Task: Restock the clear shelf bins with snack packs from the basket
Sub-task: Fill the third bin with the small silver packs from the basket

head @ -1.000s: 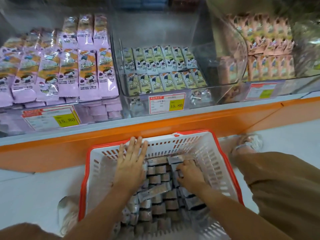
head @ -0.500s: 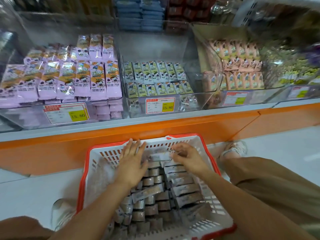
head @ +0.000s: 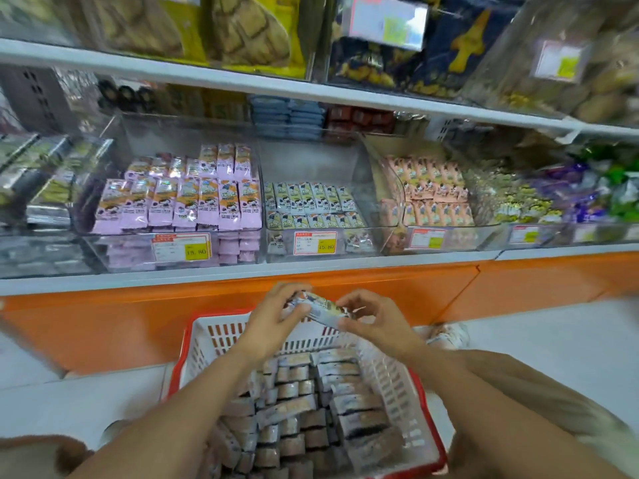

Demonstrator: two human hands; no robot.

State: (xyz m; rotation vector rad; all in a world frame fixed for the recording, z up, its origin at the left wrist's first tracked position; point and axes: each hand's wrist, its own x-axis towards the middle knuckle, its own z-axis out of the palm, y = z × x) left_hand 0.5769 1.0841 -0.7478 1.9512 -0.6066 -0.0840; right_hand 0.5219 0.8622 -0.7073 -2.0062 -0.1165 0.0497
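A white basket [head: 397,382] with a red rim sits on the floor, full of several grey-blue snack packs [head: 294,402]. Above its far rim my left hand [head: 273,319] and my right hand [head: 373,319] together hold a small bunch of snack packs [head: 320,307], one hand at each end. Straight ahead on the low shelf stands the clear bin [head: 318,188] with matching blue-grey packs, about half full. A clear bin of purple packs [head: 179,198] is to its left, a bin of pink packs [head: 432,191] to its right.
An orange shelf base [head: 138,316] runs between basket and bins. Price tags [head: 314,242] hang on the bin fronts. An upper shelf [head: 242,81] with bagged goods overhangs the bins. My knees and a shoe [head: 446,335] flank the basket on the white floor.
Both hands have come up out of the basket with snack packs held between them. The view has tilted upward, showing more of the shelves.
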